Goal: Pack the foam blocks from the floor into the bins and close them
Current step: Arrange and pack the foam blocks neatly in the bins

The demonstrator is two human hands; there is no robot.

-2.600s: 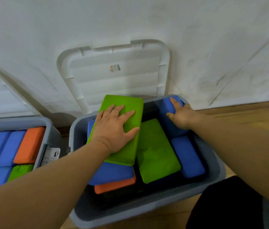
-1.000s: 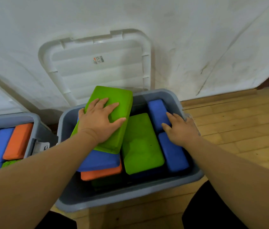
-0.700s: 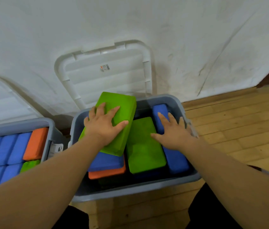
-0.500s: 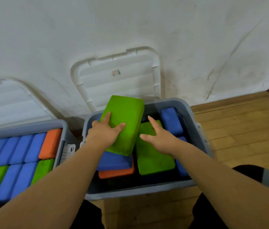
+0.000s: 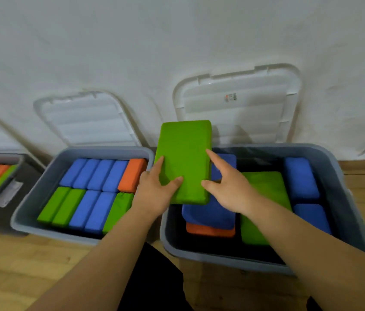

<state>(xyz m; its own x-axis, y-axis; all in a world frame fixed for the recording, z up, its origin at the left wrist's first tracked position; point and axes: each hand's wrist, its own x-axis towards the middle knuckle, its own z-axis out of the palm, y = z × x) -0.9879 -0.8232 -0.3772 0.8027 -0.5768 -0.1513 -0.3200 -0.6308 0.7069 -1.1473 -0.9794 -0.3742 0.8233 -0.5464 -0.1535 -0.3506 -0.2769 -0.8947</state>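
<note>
Holding a green foam block (image 5: 185,160) raised above the near-left part of the right-hand bin (image 5: 222,258), a person kneels on a wooden floor facing a white wall. The block's long axis runs from 6 o'clock, nearest the person, up to 12 o'clock, and its far end tips up in front of the open lid (image 5: 239,113) that leans on the wall.

The left hand (image 5: 154,194) grips the block's 7 o'clock corner, with the thumb across the top face, the forefinger up the left edge and the other fingers hidden beneath. The right hand (image 5: 226,191) meets the 4 o'clock side, forefinger straight along the right edge and thumb tip on the face. Whether its remaining fingers reach underneath cannot be told. Both hands are equally near.

Directly under the block's near end a blue block (image 5: 208,216) lies on an orange block (image 5: 208,232). At 3 o'clock from those a second green block (image 5: 264,187) lies flat, with further blue blocks (image 5: 300,178) beyond it. At 9 o'clock the middle bin (image 5: 65,235) looks full. The block probably goes down flat onto the blue one, keeping its present axis.
</note>
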